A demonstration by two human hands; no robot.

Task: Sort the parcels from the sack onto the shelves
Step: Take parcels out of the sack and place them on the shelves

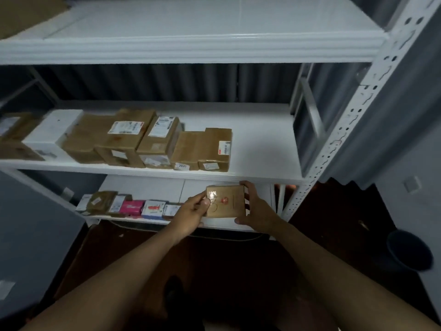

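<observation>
We see the left hand point(193, 209) and right hand point(254, 209) pinching a brown parcel point(226, 201) by its sides at the lower shelf's point(148, 187) front edge; dark floor point(238, 259) below.

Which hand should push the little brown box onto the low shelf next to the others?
Probably the right hand. It grips the small brown parcel along its outer right edge, so it could slide it left toward the row of small parcels. The left hand sits between them, in the way.
</observation>
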